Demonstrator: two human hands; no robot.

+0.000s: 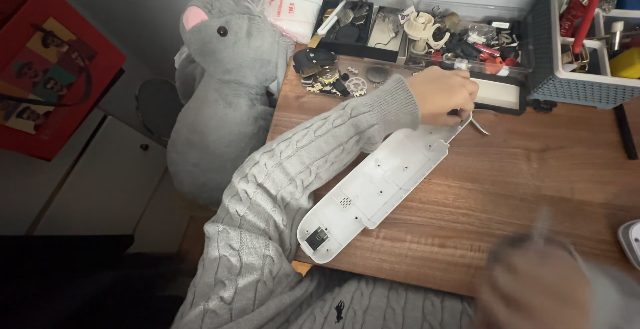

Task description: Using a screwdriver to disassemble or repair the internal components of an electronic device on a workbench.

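Left hand (443, 94): fingers closed on far end of white power strip casing (377, 186)
Right hand (533, 289): blurred, grip unreadable
Casing: flat on bench (520, 169), back up, unopened
Nearby: grey plush mouse (223, 89), parts trays (427, 36)

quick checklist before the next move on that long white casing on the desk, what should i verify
1. Left hand steadies the far end of the white casing: ok, it rests there.
2. What that hand's grip holds: cannot tell, the fingers hide it; a thin metal tip shows beside them.
3. Casing fully supported on the wooden desk: not ok, its near end juts past the front edge.
4. Right hand ready: cannot tell, it is a blur at the near edge.
5. Space around the casing: ok, bare wood to its right.
6. Loose small parts kept away: ok, they lie at the back by the trays.
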